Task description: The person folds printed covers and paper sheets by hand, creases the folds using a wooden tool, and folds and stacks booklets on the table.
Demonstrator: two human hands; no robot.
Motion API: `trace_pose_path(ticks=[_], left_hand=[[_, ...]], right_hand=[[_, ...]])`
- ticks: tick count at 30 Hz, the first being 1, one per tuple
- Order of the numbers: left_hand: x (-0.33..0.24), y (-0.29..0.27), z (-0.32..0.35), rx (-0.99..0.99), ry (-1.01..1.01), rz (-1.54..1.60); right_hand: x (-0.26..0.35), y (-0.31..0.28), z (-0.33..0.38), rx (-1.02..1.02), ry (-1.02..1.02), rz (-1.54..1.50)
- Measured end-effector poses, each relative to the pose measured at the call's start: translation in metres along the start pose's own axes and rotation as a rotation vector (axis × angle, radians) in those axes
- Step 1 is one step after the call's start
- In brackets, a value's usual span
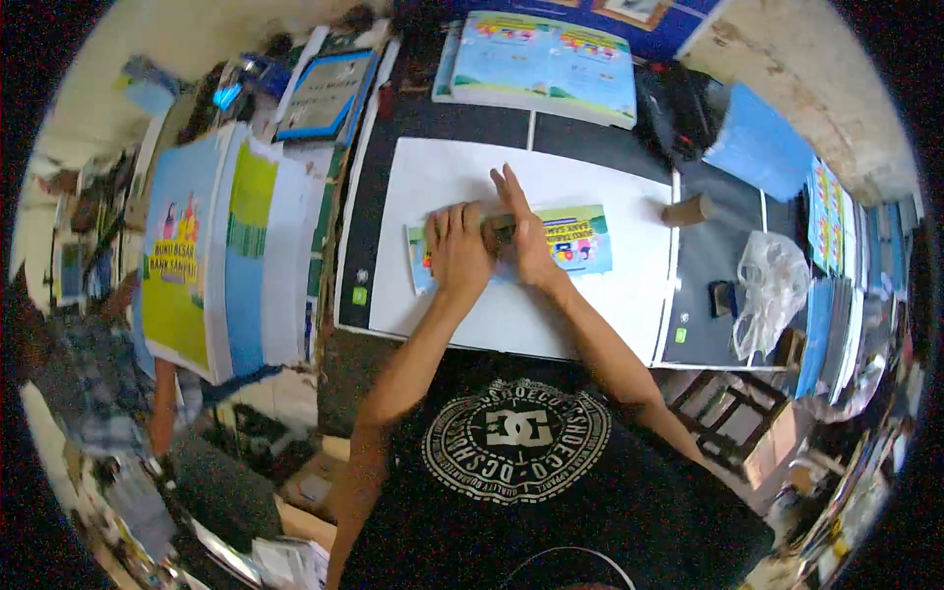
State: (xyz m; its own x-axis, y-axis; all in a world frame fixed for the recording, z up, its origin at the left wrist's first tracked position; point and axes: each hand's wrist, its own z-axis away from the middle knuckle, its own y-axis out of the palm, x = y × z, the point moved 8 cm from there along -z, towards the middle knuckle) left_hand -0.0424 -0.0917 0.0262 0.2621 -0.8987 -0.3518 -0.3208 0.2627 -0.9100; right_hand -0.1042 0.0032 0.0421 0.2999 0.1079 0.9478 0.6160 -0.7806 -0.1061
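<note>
Both hands | left [458, 254], right [526, 236] grips flat, apart | pressing colourful printed sheet [575, 239] | white board [590, 305]

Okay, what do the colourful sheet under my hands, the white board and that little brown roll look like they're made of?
The sheet looks like printed paper or thin card: flat, bright pictures, a slight sheen. The white board seems matte paper or card, plain and flat; which one is unclear. The brown roll looks like a cardboard tube, dull brown. Both hands, left and right, press on the sheet.

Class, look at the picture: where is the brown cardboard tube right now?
In the head view, the brown cardboard tube lies on the white sheet's right edge, right of the printed cover under both hands.
</note>
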Motion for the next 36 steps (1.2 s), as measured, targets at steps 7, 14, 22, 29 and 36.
trace_pose_path(ticks=[7, 14, 22, 29, 36], left_hand=[[-0.034, 0.0, 0.022, 0.276, 0.523, -0.051], [-0.032, 0.011, 0.021, 0.266, 0.562, -0.068], [-0.044, 0.003, 0.016, 0.262, 0.54, -0.102], [-0.035, 0.001, 0.022, 0.209, 0.543, -0.08], [-0.038, -0.001, 0.015, 0.269, 0.51, -0.058]], right_hand=[[-0.019, -0.011, -0.003, -0.06, 0.024, -0.224], [0.105, -0.035, -0.002, -0.069, -0.321, -0.198], [0.016, -0.05, 0.018, 0.009, -0.191, 0.272], [0.085, -0.086, 0.014, -0.145, -0.315, -0.093], [-0.006, -0.094, 0.021, -0.11, -0.084, 0.458]])
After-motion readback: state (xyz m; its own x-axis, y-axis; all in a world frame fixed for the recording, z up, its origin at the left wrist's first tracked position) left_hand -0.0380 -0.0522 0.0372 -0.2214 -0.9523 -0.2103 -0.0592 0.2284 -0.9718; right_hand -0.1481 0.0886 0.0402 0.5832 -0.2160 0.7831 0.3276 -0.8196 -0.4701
